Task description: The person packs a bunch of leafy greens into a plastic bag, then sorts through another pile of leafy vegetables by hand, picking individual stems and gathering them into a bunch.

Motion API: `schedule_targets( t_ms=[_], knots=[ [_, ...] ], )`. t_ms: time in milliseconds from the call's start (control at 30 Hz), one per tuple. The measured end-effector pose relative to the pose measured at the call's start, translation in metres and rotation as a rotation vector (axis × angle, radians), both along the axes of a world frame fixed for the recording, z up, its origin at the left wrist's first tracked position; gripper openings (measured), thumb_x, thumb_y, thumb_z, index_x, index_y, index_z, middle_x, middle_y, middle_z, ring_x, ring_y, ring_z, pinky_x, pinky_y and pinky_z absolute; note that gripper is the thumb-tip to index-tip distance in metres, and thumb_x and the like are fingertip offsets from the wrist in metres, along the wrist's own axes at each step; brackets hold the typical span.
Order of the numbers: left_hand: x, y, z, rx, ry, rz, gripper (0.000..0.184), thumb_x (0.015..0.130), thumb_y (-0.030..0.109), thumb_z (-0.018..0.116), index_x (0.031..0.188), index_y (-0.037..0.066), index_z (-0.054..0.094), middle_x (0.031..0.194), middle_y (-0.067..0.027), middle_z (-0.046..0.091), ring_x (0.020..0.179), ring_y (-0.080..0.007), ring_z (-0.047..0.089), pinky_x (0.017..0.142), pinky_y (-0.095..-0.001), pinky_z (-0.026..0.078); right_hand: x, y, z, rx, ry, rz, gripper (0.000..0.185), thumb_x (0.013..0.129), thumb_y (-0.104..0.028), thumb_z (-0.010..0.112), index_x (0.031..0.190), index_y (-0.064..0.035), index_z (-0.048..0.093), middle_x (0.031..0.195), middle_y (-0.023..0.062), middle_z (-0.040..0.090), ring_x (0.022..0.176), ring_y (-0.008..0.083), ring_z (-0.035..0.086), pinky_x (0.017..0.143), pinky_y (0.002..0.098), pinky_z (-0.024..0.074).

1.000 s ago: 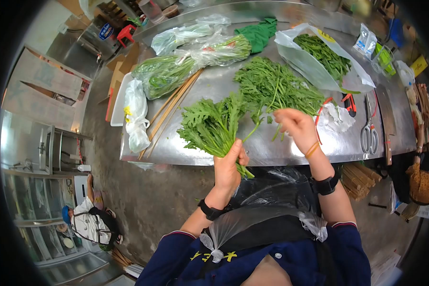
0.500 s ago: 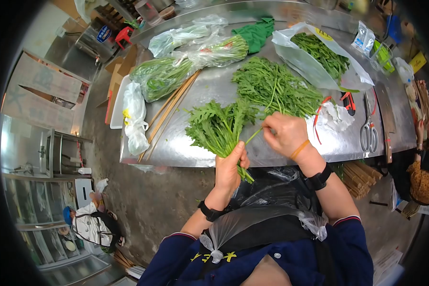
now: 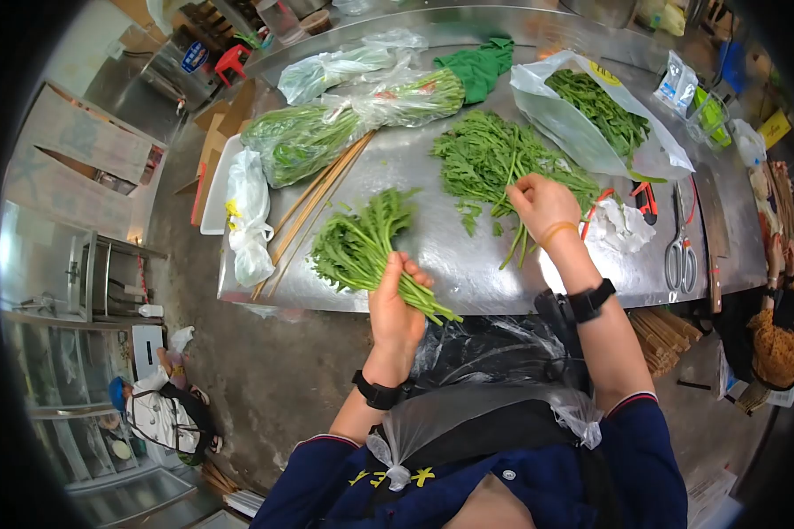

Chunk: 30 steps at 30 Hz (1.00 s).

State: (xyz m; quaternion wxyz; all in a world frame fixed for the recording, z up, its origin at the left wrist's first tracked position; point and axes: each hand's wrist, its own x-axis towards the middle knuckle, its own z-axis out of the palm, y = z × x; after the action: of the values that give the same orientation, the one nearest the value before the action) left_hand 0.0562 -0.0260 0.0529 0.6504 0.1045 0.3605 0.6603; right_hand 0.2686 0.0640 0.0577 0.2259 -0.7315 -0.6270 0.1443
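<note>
Green bunch point(image 3: 367, 254) in left hand point(image 3: 397, 298), axis diagonal, leaves point(image 3: 351, 238) up-left.

Navy blue on the shirt point(image 3: 560, 489), short-sleeved, and look at those cuffs: thin red and white trim point(image 3: 631, 399) running round the edge! A pale round button point(image 3: 508, 475) sits by the neckline, yellow characters point(image 3: 423, 476) shine across the chest, partly covered by a knot point(image 3: 398, 478) in clear plastic film point(image 3: 476, 397). Beneath that, black, glossy, crinkled plastic point(image 3: 485, 348). Down to the wrists: behind the left hand point(image 3: 395, 304), a black band point(image 3: 378, 390); behind the right hand point(image 3: 545, 207), a matching black strap point(image 3: 588, 301) with a dark, blocky piece point(image 3: 552, 306), plus a thin yellow-orange loop point(image 3: 559, 231)!
</note>
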Motion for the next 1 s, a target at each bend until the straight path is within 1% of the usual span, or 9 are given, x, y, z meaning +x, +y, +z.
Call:
schedule_targets(
  t_ms=[67, 167, 233, 267, 300, 367, 433, 700, 1000],
  knots=[
    [0.006, -0.004, 0.007, -0.059, 0.088, -0.014, 0.016, 0.087, 0.021, 0.053, 0.091, 0.006, 0.051, 0.076, -0.0038, 0.052, 0.069, -0.0150, 0.051, 0.069, -0.0308, 0.046, -0.006, 0.009, -0.005, -0.005, -0.125, -0.032, 0.024, 0.074, -0.031, 0.060, 0.083, -0.0095, 0.065, 0.074, 0.0075, 0.064, 0.064, 0.0240, 0.061, 0.061, 0.0327, 0.0472],
    [0.008, -0.006, 0.017, -0.101, 0.173, -0.020, 0.015, 0.087, 0.020, 0.053, 0.091, 0.006, 0.050, 0.075, -0.0028, 0.051, 0.063, -0.0123, 0.048, 0.061, -0.0281, 0.043, -0.003, 0.019, -0.006, -0.103, -0.102, -0.023, 0.025, 0.074, -0.033, 0.058, 0.083, -0.0105, 0.065, 0.079, 0.0103, 0.064, 0.075, 0.0272, 0.061, 0.067, 0.0374, 0.0474],
    [0.002, -0.006, 0.009, -0.058, 0.154, -0.060, 0.015, 0.087, 0.020, 0.054, 0.091, 0.006, 0.050, 0.074, -0.0021, 0.050, 0.061, -0.0109, 0.045, 0.058, -0.0265, 0.040, 0.015, 0.025, -0.025, -0.067, 0.280, -0.091, 0.024, 0.073, -0.030, 0.057, 0.082, -0.0093, 0.065, 0.078, 0.0117, 0.064, 0.074, 0.0265, 0.061, 0.067, 0.0362, 0.0475],
    [0.000, -0.006, 0.005, -0.018, 0.136, -0.100, 0.015, 0.087, 0.019, 0.054, 0.091, 0.006, 0.050, 0.072, -0.0014, 0.049, 0.058, -0.0095, 0.043, 0.055, -0.0249, 0.037, 0.018, 0.024, -0.021, 0.008, 0.441, -0.057, 0.020, 0.074, -0.023, 0.057, 0.082, -0.0060, 0.063, 0.074, 0.0091, 0.064, 0.068, 0.0193, 0.061, 0.060, 0.0297, 0.0465],
    [0.000, -0.006, 0.003, -0.020, 0.135, -0.098, 0.015, 0.087, 0.019, 0.054, 0.091, 0.006, 0.050, 0.072, -0.0014, 0.049, 0.058, -0.0095, 0.043, 0.055, -0.0249, 0.037, 0.019, 0.020, -0.018, 0.005, 0.440, -0.056, 0.020, 0.074, -0.023, 0.057, 0.082, -0.0060, 0.063, 0.074, 0.0091, 0.064, 0.068, 0.0193, 0.061, 0.060, 0.0297, 0.0465],
    [0.004, -0.005, -0.001, -0.044, 0.058, -0.166, 0.016, 0.086, 0.020, 0.055, 0.091, 0.006, 0.050, 0.070, -0.0003, 0.047, 0.056, -0.0077, 0.039, 0.052, -0.0236, 0.032, 0.019, -0.001, -0.001, -0.022, 0.978, 0.043, 0.014, 0.076, -0.015, 0.058, 0.084, -0.0037, 0.059, 0.072, 0.0046, 0.063, 0.064, 0.0102, 0.058, 0.053, 0.0221, 0.0423],
    [0.011, -0.003, -0.003, -0.049, 0.041, -0.190, 0.017, 0.086, 0.020, 0.056, 0.091, 0.005, 0.050, 0.069, -0.0002, 0.046, 0.056, -0.0080, 0.039, 0.052, -0.0237, 0.033, 0.003, -0.024, 0.021, -0.102, 1.159, 0.116, 0.014, 0.079, -0.013, 0.059, 0.087, -0.0021, 0.056, 0.073, 0.0026, 0.061, 0.062, 0.0055, 0.053, 0.052, 0.0192, 0.0400],
    [0.036, -0.008, 0.005, 0.057, 0.022, -0.302, 0.022, 0.086, 0.026, 0.055, 0.093, 0.005, 0.053, 0.073, -0.0009, 0.050, 0.056, -0.0103, 0.043, 0.052, -0.0249, 0.037, -0.053, -0.081, 0.040, -0.281, 1.177, 0.293, 0.010, 0.079, -0.004, 0.059, 0.084, 0.0024, 0.053, 0.068, 0.0046, 0.059, 0.055, 0.0091, 0.059, 0.048, 0.0203, 0.0451],
    [0.028, -0.013, 0.006, 0.085, 0.049, -0.309, 0.021, 0.086, 0.024, 0.056, 0.095, 0.006, 0.054, 0.076, -0.0011, 0.053, 0.061, -0.0102, 0.046, 0.054, -0.0235, 0.038, -0.058, -0.091, 0.032, -0.197, 1.093, 0.358, 0.009, 0.080, -0.004, 0.058, 0.085, 0.0032, 0.057, 0.066, 0.0055, 0.061, 0.057, 0.0098, 0.060, 0.049, 0.0208, 0.0469]
  ],
)
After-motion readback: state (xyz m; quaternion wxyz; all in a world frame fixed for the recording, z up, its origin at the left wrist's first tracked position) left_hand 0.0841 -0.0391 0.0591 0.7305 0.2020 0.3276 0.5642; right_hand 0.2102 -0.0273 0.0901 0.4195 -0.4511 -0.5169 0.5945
